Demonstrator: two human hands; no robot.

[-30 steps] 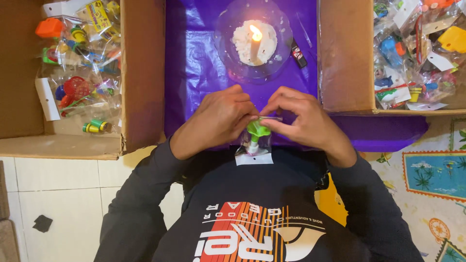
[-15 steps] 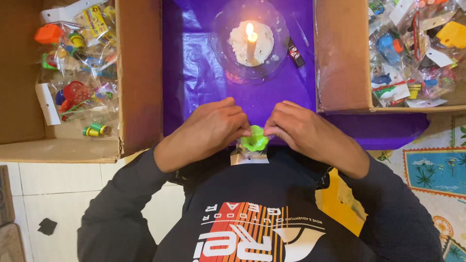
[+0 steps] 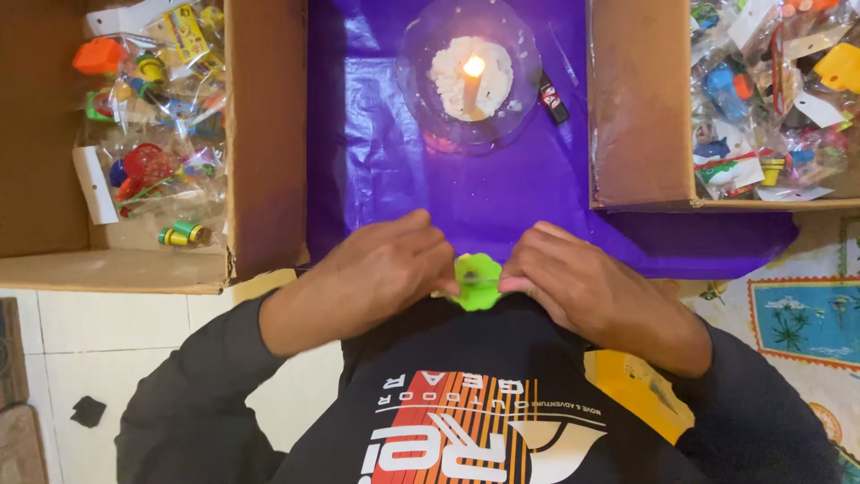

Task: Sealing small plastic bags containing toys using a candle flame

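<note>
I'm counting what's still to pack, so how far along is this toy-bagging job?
Done, it seems: many bagged toys fill the right box. In hand: the left hand and right hand pinch a green toy in a clear bag, near the lit candle. Left: the left box holds more small toys.

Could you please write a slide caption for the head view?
Both hands, left and right, pinch a green toy before a lit candle.

I saw glossy green plastic toy [image 3: 477,280]. Purple sheet [image 3: 502,188] looked shiny, creased, thin plastic or foil paper. Cardboard boxes [image 3: 269,134] matt, rough brown. Candle dish [image 3: 421,54] clear, glassy. Toy bags [image 3: 170,170] crinkled clear plastic.
</note>
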